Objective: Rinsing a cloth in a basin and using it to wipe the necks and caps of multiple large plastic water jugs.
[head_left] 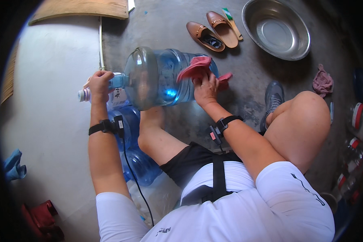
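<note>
A large blue-tinted clear plastic water jug [168, 80] lies on its side in front of me, its neck pointing left. My left hand [99, 84] is closed around the neck. My right hand [205, 89] grips a reddish-pink cloth [196, 68] at the base end of the jug, and part of the cloth is blurred. Below the neck is a smaller clear bottle with a white cap [83, 95], partly hidden by my left hand and wrist. Under the jug, beside my leg, sit more blue water jugs [140, 165], partly covered by my arm and leg.
Brown loafers [204, 34] and a green-bristled brush [232, 22] lie on the concrete floor beyond the jug, near a metal basin [276, 30]. A crumpled pink cloth [323, 81] lies to the right. Clear containers with red-and-white lids [357, 116] line the right edge.
</note>
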### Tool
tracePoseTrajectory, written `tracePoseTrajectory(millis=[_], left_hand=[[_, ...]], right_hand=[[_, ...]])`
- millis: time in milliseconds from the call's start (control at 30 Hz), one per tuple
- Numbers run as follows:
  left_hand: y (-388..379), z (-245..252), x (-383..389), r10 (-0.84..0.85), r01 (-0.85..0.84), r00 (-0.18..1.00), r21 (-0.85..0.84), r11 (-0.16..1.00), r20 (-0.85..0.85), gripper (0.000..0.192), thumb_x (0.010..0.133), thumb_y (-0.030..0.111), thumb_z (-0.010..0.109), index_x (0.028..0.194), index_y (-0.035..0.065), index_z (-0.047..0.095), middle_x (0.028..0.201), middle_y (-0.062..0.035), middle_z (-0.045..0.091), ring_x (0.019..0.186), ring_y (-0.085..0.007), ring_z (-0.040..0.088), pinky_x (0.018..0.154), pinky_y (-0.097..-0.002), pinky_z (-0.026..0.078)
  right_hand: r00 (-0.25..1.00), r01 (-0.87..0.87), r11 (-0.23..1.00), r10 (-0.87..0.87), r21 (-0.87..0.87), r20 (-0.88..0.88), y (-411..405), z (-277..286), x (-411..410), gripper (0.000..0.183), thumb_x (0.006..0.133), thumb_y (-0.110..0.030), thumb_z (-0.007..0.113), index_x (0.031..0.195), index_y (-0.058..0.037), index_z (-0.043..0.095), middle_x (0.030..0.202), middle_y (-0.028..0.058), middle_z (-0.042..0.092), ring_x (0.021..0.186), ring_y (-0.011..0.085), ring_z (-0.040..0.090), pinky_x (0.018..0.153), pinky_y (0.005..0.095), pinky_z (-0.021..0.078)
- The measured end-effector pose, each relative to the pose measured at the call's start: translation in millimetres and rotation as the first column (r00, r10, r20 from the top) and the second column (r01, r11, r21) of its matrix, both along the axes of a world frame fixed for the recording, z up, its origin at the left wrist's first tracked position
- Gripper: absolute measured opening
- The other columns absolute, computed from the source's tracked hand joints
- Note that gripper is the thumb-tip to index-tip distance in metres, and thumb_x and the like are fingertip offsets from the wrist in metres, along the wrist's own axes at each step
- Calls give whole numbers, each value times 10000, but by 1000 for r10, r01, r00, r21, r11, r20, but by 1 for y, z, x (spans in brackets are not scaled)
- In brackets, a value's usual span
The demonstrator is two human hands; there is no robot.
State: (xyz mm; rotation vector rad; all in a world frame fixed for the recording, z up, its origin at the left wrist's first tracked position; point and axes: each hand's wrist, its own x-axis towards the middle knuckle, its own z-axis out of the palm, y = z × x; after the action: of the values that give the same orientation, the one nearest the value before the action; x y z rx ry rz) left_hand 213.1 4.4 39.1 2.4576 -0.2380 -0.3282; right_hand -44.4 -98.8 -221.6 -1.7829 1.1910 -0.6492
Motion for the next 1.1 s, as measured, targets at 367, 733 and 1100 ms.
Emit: tracePoseTrajectory(millis=[367, 733, 1100], left_hand=[[46, -3, -60, -1, 3, 998, -37, 999, 57, 214, 810, 211, 756, 957, 102, 645, 863, -8, 598, 744, -144, 611, 571, -334, 574], [72, -11, -154, -208, 188, 783, 96, 977, 586, 195, 748, 191, 734, 844, 45, 648, 841, -144, 644, 781, -356, 648, 740, -419, 543], [89, 4, -219, -424, 545, 601, 41, 837, 677, 251, 650, 46, 765, 852, 56, 616, 857, -121, 633, 738, -314, 631, 671, -383, 534]], right_hand=[[985, -114, 992, 119, -49, 121, -9, 58, 15, 412, 981, -404, 602, 1169, -53, 706, 1308, 233, 621, 1177, 467, 526, 1065, 532, 393], [881, -436, 897, 441, -67, 170, -47, 82, 13, 535, 1006, -483, 549, 1269, -35, 673, 1411, 164, 598, 1371, 409, 455, 1150, 516, 328], [824, -353, 884, 449, 308, -346, -111, -37, -21, 643, 1054, -531, 357, 1385, -43, 612, 1283, 253, 675, 1221, 428, 624, 1079, 535, 429]])
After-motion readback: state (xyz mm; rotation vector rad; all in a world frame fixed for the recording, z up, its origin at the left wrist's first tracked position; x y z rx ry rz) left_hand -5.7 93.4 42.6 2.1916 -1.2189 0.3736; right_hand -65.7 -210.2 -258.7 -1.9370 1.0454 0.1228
